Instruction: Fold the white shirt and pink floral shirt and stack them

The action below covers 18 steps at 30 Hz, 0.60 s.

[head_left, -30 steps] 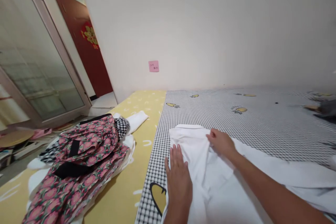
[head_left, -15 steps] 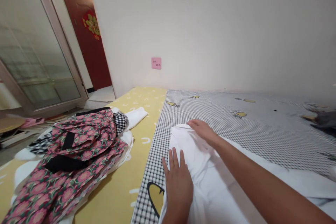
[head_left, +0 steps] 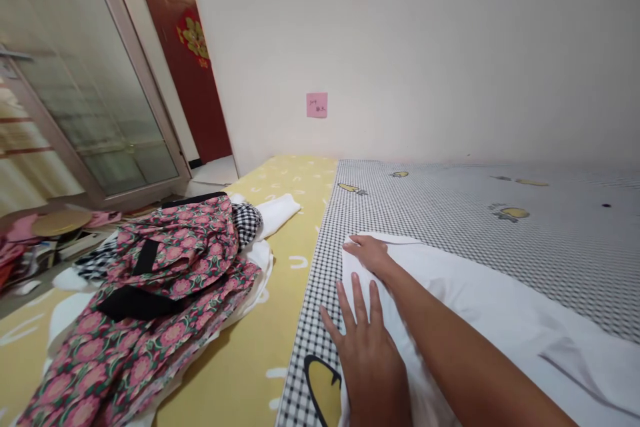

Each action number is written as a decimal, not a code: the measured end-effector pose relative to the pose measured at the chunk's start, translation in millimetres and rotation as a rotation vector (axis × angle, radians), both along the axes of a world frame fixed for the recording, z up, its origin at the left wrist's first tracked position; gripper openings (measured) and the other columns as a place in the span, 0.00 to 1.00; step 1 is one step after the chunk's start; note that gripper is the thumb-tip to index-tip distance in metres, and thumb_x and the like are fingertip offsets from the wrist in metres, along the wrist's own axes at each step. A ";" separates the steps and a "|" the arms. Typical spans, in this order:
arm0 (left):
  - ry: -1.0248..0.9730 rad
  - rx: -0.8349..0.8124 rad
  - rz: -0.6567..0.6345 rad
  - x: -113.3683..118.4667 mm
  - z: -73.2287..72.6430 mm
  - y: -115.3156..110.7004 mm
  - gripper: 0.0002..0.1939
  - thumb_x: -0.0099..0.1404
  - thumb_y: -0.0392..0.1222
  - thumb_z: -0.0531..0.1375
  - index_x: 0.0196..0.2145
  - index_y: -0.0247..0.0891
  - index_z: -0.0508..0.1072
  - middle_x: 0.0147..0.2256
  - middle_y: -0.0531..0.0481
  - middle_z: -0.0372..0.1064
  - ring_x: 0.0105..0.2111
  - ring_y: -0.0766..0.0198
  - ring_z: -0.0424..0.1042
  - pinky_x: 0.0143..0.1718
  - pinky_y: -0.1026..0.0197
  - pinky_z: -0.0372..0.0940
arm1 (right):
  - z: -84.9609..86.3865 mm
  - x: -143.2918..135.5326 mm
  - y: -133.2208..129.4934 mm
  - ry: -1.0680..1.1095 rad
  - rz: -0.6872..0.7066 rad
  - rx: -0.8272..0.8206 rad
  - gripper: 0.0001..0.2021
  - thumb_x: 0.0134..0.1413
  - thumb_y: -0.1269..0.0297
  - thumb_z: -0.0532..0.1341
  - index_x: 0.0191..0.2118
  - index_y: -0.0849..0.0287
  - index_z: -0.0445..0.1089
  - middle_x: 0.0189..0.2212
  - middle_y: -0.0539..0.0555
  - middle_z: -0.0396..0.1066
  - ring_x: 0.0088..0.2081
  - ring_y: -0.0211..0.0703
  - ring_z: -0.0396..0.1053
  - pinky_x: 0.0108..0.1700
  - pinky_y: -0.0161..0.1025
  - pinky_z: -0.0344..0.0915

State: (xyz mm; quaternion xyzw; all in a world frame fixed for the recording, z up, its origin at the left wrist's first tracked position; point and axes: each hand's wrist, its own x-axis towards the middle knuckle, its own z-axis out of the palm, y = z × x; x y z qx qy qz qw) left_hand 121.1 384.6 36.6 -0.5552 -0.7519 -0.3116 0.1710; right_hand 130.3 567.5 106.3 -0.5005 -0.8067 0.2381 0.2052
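Two bare hands are working over a white cloth point(head_left: 475, 300), which is lying beneath them and stretching away to their right across a black-and-white checked cover point(head_left: 440, 207). The left hand point(head_left: 373, 360) is pressing palm-down near the cloth's left edge, its fingers fanning wide. Just beyond its fingertips, the right hand point(head_left: 367, 253) is reaching across to the far left corner of the cloth, its fingers lying close together and touching the fabric; whether they are pinching it cannot be told. A large yellow printed shape point(head_left: 323, 387) is showing on the cover just left of the left hand.

Well to the left of both hands, a pink floral garment point(head_left: 185, 247) with black trim is lying crumpled on a yellow cover point(head_left: 290, 300). Black-and-white gingham fabric point(head_left: 247, 223) and white fabric point(head_left: 277, 213) are poking out from the heap. Farther left, a round tan object point(head_left: 63, 222) is resting among clutter.

Beyond the hands, a pink note point(head_left: 317, 105) bearing handwriting is clinging to a pale wall point(head_left: 400, 47). Ahead and to their left, a red-and-gold decoration point(head_left: 195, 38) is hanging on a reddish-brown door point(head_left: 175, 47), and a framed glass panel point(head_left: 100, 80) is standing nearer.
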 end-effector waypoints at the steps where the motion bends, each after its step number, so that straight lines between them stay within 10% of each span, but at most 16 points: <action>1: 0.003 -0.020 -0.030 -1.2 0.0 0.0 0.30 0.72 0.46 0.52 0.69 0.52 0.51 0.70 0.49 0.49 0.70 0.40 0.49 0.67 0.22 0.33 | 0.6 -0.1 1.4 0.008 0.011 0.006 0.15 0.60 0.51 0.58 0.41 0.54 0.78 0.42 0.55 0.79 0.52 0.55 0.69 0.59 0.55 0.52; 4: -0.010 -0.071 -0.034 -2.6 0.2 0.5 0.29 0.71 0.44 0.54 0.67 0.50 0.57 0.69 0.51 0.53 0.69 0.43 0.52 0.69 0.25 0.29 | 14.1 2.3 3.3 0.044 0.014 0.048 0.15 0.61 0.53 0.58 0.45 0.52 0.77 0.39 0.53 0.78 0.49 0.52 0.70 0.56 0.51 0.56; 9: 0.032 -0.111 0.014 -2.0 0.7 -0.2 0.28 0.71 0.40 0.52 0.68 0.46 0.57 0.70 0.46 0.51 0.70 0.44 0.49 0.69 0.26 0.30 | 42.7 26.5 -52.3 0.054 -0.103 0.251 0.26 0.64 0.65 0.53 0.67 0.53 0.58 0.62 0.61 0.65 0.63 0.54 0.58 0.66 0.56 0.45; 14: 0.137 -0.201 -0.007 -4.5 9.5 -1.0 0.29 0.70 0.38 0.53 0.67 0.48 0.59 0.70 0.42 0.50 0.70 0.39 0.46 0.66 0.23 0.40 | 13.3 88.5 -139.8 -0.158 0.439 0.224 0.29 0.62 0.52 0.60 0.67 0.34 0.57 0.70 0.48 0.54 0.72 0.60 0.41 0.69 0.65 0.22; 18: 0.146 -0.304 0.093 -2.8 24.9 1.4 0.29 0.71 0.33 0.47 0.68 0.45 0.55 0.70 0.39 0.51 0.70 0.41 0.49 0.65 0.23 0.43 | -6.6 177.5 -114.5 -0.122 -0.070 0.095 0.25 0.57 0.54 0.62 0.61 0.42 0.69 0.68 0.51 0.59 0.72 0.62 0.44 0.68 0.68 0.20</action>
